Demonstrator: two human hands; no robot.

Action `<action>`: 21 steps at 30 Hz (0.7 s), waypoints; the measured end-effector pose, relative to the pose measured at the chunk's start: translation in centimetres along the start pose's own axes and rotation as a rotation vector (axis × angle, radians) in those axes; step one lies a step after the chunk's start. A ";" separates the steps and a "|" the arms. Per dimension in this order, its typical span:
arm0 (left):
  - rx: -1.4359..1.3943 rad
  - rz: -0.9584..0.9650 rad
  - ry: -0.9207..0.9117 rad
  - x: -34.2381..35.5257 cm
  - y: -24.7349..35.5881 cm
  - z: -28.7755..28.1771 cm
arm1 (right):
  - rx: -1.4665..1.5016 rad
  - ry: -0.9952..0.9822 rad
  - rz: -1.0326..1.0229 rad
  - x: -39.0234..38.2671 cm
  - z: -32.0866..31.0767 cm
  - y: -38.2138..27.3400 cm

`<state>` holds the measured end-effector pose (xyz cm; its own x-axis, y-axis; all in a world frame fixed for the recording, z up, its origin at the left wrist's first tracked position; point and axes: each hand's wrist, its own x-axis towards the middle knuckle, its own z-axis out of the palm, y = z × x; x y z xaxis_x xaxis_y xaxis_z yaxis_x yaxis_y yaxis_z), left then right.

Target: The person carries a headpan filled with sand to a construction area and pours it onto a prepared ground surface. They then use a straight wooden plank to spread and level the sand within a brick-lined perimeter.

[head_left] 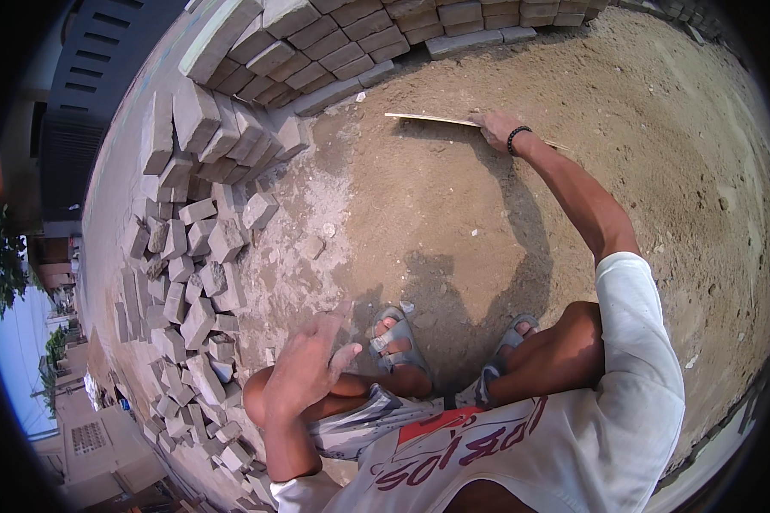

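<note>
At the end of my outstretched right arm, my right hand (497, 130) grips a thin, pale wooden board (429, 118). The board stands on edge at the sandy ground (436, 205), and its far right part shows just past my wrist. A dark beaded bracelet (515, 137) circles that wrist. My left hand (312, 363) hangs over my bent left knee, dusty, with its fingers stretched and the thumb apart. It holds nothing. Between my sandals (395, 349) and the board, the sand looks fairly smooth.
A long stack of grey paving blocks (342, 43) runs along the far side. Loose blocks (198, 321) lie heaped on the left, near a smaller stack (222, 128). Rougher, lumpy soil (684, 171) spreads to the right. Beyond the left heap is a dark gate (81, 94).
</note>
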<state>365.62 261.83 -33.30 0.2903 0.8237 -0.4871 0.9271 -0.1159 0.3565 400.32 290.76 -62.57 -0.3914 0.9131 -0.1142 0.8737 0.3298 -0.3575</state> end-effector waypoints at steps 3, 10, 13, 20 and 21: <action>-0.055 -0.039 0.016 -1.7 -1.2 0.6 | -0.035 -0.233 -0.302 0.0 1.8 -8.0; -0.099 -0.099 -0.008 -1.9 -2.1 -0.3 | 0.048 -0.448 -0.540 -7.8 4.0 -9.8; -0.088 -0.132 -0.013 -1.6 -2.8 -0.1 | 0.125 -0.309 -0.618 -13.0 3.9 -9.9; -0.065 -0.113 -0.013 -0.3 -4.2 -0.4 | 0.228 -0.250 0.008 -19.4 -4.0 -7.8; -0.038 -0.095 -0.021 0.2 -4.3 -0.3 | 0.265 -0.238 0.122 -19.7 -4.8 -7.8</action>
<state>361.59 262.61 -34.68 0.2069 0.8180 -0.5367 0.9410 -0.0163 0.3380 402.63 271.37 -53.13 -0.3727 0.8500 -0.3722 0.8251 0.1200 -0.5521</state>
